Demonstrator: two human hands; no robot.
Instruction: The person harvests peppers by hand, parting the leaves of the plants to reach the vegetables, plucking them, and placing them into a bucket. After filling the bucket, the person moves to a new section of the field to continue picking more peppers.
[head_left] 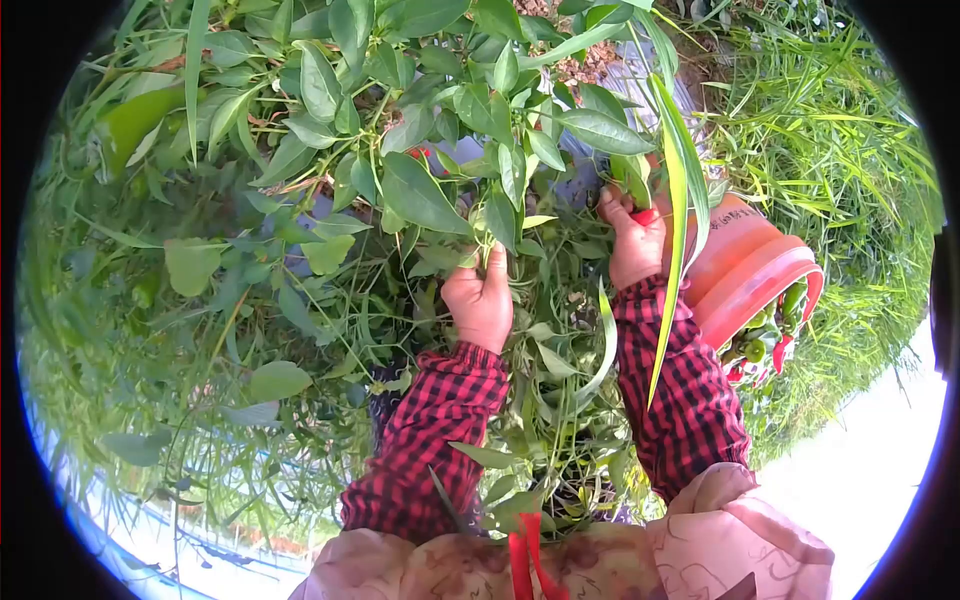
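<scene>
A leafy pepper plant (420, 185) fills the upper middle of the head view. My left hand (480, 300) is closed, thumb and fingers pinched on a thin stem of the plant below its leaves. My right hand (637, 245) is farther right, its fingers curled among leaves. A red pepper (646, 215) shows against that palm, partly covered by the hand. The fingertips of the right hand are partly hidden by foliage. Another bit of red shows between leaves left of centre.
A reddish-orange bucket (708, 305) lies tilted beside my right forearm, with green and red peppers (768, 340) at its mouth. Long grass (830, 130) grows at the right. A long grass blade (676, 200) hangs across my right sleeve. Grey plastic sheeting (580, 165) shows behind the plant.
</scene>
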